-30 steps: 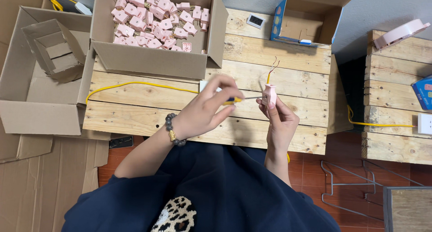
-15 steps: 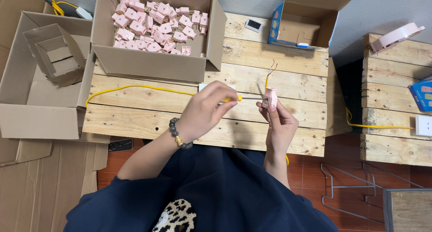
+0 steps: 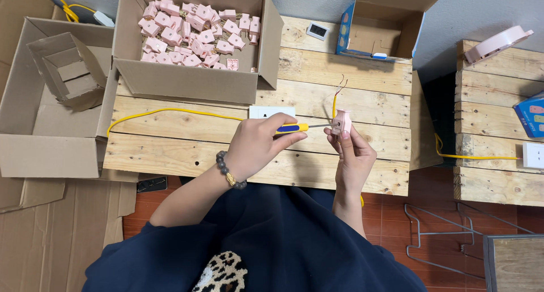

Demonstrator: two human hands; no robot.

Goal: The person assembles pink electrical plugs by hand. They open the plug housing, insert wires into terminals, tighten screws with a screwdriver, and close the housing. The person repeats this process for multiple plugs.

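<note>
The left hand (image 3: 258, 147) is closed around the yellow-and-blue handle of a screwdriver (image 3: 300, 127), whose thin shaft runs level to the right and meets a pink plug (image 3: 341, 122). The right hand (image 3: 352, 153) pinches that plug upright between thumb and fingers — both hands are held just above the tabletop (image 3: 187, 156), near its front edge. A yellow cable (image 3: 170, 111) runs across the planks, and thin bare wire ends stick up above the plug. A white socket plate (image 3: 272, 111) lies flat just behind the left hand. Farther back stands an open cardboard box (image 3: 187, 82) heaped with pink plugs; to the right, a smaller blue-sided box (image 3: 377, 34) — open too. A beaded bracelet (image 3: 229, 173) circles the left wrist.
</note>
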